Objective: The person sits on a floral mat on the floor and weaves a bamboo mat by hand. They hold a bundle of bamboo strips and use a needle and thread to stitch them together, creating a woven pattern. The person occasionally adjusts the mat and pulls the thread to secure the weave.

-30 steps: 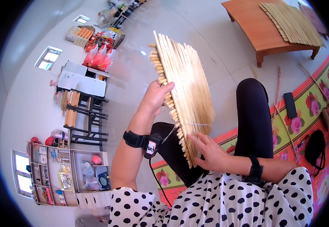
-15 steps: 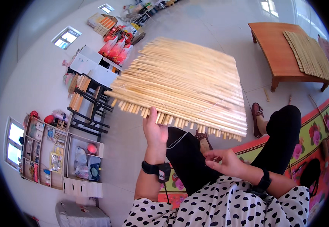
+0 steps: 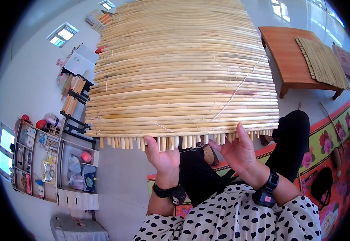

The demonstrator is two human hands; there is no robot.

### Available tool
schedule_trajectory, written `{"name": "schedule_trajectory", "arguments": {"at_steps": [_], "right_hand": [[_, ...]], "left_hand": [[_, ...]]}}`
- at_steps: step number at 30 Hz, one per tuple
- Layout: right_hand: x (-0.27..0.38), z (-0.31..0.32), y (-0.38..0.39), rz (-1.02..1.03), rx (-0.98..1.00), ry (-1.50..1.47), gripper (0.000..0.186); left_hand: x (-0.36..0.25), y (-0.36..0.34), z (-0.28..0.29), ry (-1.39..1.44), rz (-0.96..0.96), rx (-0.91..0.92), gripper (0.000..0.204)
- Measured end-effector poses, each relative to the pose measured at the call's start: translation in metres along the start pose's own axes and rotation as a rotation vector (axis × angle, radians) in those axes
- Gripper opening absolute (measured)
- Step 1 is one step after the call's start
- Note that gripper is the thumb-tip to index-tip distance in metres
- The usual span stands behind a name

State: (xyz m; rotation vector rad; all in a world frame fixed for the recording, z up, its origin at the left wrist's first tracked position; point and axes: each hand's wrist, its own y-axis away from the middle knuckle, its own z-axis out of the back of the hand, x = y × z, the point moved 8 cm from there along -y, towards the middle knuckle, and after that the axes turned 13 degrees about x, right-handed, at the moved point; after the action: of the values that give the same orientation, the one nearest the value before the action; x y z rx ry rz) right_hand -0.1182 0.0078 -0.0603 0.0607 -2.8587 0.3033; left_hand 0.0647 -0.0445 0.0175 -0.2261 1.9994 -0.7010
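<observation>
A large mat of pale reed stalks [image 3: 183,80] fills the upper middle of the view, its stalks running from left to right. A second layer of short stalk ends sticks out along its near edge. My left hand [image 3: 162,158] grips that edge left of the middle, thumb on top and fingers hidden beneath. My right hand [image 3: 241,154] grips the same edge further right, thumb up against the stalks. A loose white thread [image 3: 239,94] slants across the mat's right part. More thread hangs between my hands.
On the right stands a low wooden table [image 3: 279,52] with another reed mat [image 3: 323,62] on it. A flowered mat [image 3: 323,146] lies on the floor at right, with a stick and a black item on it. Shelves [image 3: 42,160] and black-legged furniture [image 3: 76,108] line the left side.
The reed mat has come nearer and now faces me more fully. My right hand has risen from my lap and taken hold of its near edge beside my left hand.
</observation>
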Motion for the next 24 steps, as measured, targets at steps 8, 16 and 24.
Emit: {"name": "schedule_trajectory", "arguments": {"at_steps": [8,16,24], "right_hand": [[0.054,0.011,0.008,0.281,-0.214,0.156,0.031],[0.187,-0.002,-0.004,0.413,-0.461,0.671,0.011],[0.206,0.000,-0.011,0.125,-0.688,1.176,0.018]], "left_hand": [[0.062,0.008,-0.018,0.444,0.322,0.119,0.056],[0.074,0.055,-0.050,-0.202,0.828,0.546,0.032],[0.112,0.042,-0.054,-0.746,0.612,0.861,0.070]]}}
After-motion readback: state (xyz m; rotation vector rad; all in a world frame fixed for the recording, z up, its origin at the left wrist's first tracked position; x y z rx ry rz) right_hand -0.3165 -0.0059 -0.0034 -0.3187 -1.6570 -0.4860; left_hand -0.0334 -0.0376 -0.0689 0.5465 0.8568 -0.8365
